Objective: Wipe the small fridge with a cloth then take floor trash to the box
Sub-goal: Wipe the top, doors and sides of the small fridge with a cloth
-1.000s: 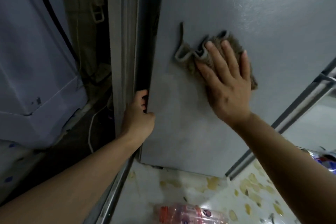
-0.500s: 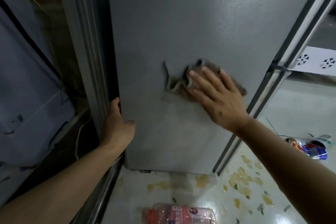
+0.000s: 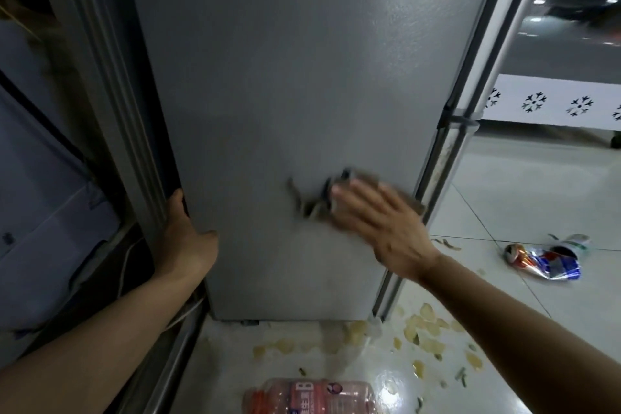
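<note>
While a bottle [image 3: 312,395] and scraps lie on the floor [image 3: 524,198] nearest, the left hand [image 3: 184,239] grips the fridge [image 3: 302,77] edge; the right hand [image 3: 383,225], fingers flat, presses the cloth [image 3: 316,202] low on its side. Wiping seems underway; trash comes next.

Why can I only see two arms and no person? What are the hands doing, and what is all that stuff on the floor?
The camera sits on the person's head and looks down, so you see only their arms, like looking at your own hands. The big grey wall is the side of a small fridge. The right hand lies flat with straight fingers and presses a brownish cloth against the fridge to wipe it. It looks blurry because it is moving. The left hand grips the fridge's back edge. On the tiled floor there is trash: a pink plastic bottle, a crushed can, a shiny wrapper, a tipped cup and scattered yellowish scraps.
</note>
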